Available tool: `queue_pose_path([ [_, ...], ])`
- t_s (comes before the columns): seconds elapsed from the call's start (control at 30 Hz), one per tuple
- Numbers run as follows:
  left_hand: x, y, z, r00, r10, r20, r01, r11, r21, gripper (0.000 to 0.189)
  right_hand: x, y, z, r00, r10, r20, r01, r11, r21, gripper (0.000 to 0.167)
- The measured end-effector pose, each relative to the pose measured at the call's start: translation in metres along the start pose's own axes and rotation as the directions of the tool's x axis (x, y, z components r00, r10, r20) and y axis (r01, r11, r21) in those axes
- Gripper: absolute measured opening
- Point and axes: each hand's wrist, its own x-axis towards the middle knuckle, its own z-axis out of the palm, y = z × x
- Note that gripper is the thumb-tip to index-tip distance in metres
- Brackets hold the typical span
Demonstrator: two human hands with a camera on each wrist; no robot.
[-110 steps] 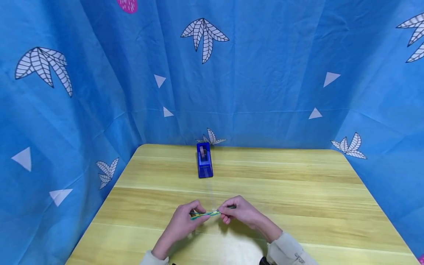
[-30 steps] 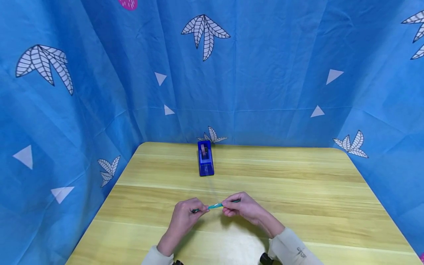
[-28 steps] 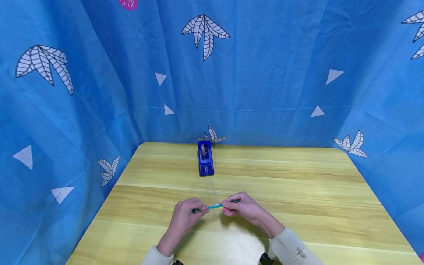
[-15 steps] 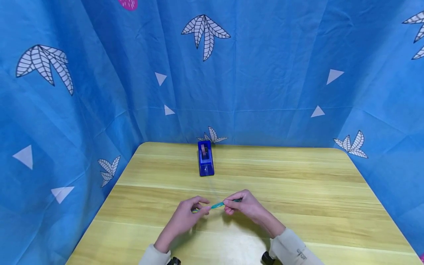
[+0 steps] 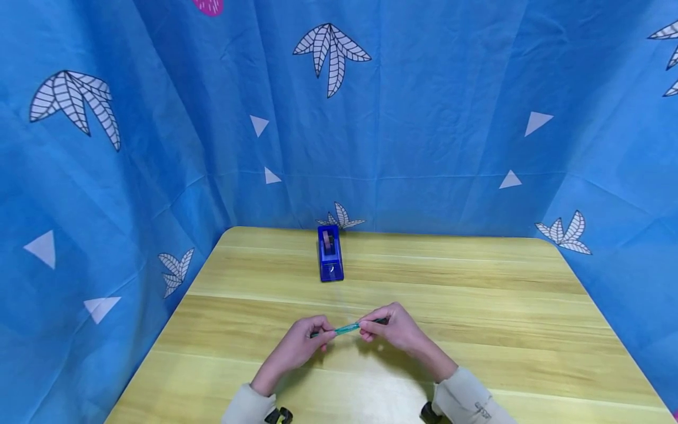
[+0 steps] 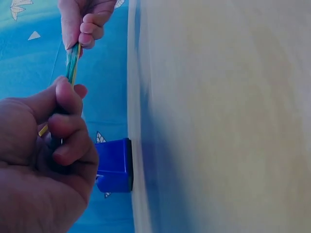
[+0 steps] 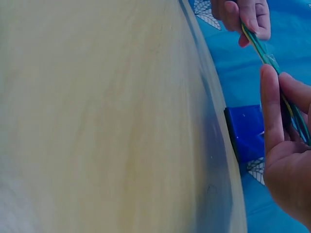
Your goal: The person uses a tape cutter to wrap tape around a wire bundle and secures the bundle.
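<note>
Between the two hands stretches a short bundle of thin green and yellow wires (image 5: 347, 328), held above the table. My left hand (image 5: 303, 343) pinches its left part between thumb and fingers, hiding much of that end. On the right part, my right hand (image 5: 396, 328) pinches it with thumb and index finger. Clear, shiny tape (image 7: 270, 59) lies on the wires between the hands in the right wrist view. In the left wrist view, the green and yellow wires (image 6: 73, 65) run close together from one hand to the other.
A blue tape dispenser (image 5: 331, 254) with a roll in it stands at the back of the wooden table (image 5: 450, 282), beyond the hands. A blue patterned curtain (image 5: 434, 118) surrounds the table's back and sides. Dark wrist devices (image 5: 279, 416) show at the cuffs.
The wires, looser and more spread 3.7 seconds ago, are now drawn together. My left fingers opened a little half a second ago and close on them again. The tape strip toward the dispenser looks fainter.
</note>
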Motion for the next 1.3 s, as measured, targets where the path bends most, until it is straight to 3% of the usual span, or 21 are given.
queue_pose_path([
  [0.2, 0.0, 0.0021, 0.0004, 0.995, 0.071, -0.065, -0.062, 0.989, 0.134, 0.016, 0.0008, 0.0039, -0.0032, 0.998, 0.041, 0.043, -0.043, 0.998, 0.055, 0.027],
  [0.53, -0.0019, 0.005, -0.0005, 0.971, 0.193, -0.141, -0.149, 0.95, 0.274, 0.012, 0.0034, 0.0073, -0.0063, 0.984, 0.095, 0.154, -0.121, 0.979, 0.166, 0.043],
  [0.67, -0.0015, 0.0065, 0.0007, 0.95, 0.264, -0.164, -0.192, 0.914, 0.358, 0.011, 0.0049, 0.0074, -0.0063, 0.981, 0.115, 0.154, -0.144, 0.97, 0.193, 0.04],
  [0.83, 0.0, 0.0064, 0.0026, 0.913, 0.365, -0.185, -0.241, 0.844, 0.479, 0.007, 0.0064, 0.0082, -0.0071, 0.984, 0.106, 0.146, -0.136, 0.968, 0.209, 0.038],
  [0.9, 0.0003, 0.006, 0.003, 0.91, 0.373, -0.182, -0.245, 0.837, 0.489, 0.007, 0.0062, 0.0087, -0.0069, 0.987, 0.091, 0.132, -0.116, 0.973, 0.198, 0.037],
  [1.07, 0.0001, 0.0051, 0.0027, 0.941, 0.299, -0.16, -0.205, 0.877, 0.434, 0.01, 0.0055, 0.0086, -0.0053, 0.994, 0.062, 0.085, -0.075, 0.984, 0.159, 0.032],
  [1.17, -0.0004, 0.0046, 0.002, 0.964, 0.218, -0.15, -0.148, 0.915, 0.376, 0.005, 0.0053, 0.0075, -0.0047, 0.996, 0.057, 0.064, -0.065, 0.988, 0.141, 0.029],
  [1.3, -0.0004, 0.0033, -0.0003, 0.988, 0.102, -0.113, -0.069, 0.96, 0.27, 0.021, 0.0053, 0.0061, -0.0043, 0.998, 0.047, 0.04, -0.051, 0.994, 0.094, 0.024],
])
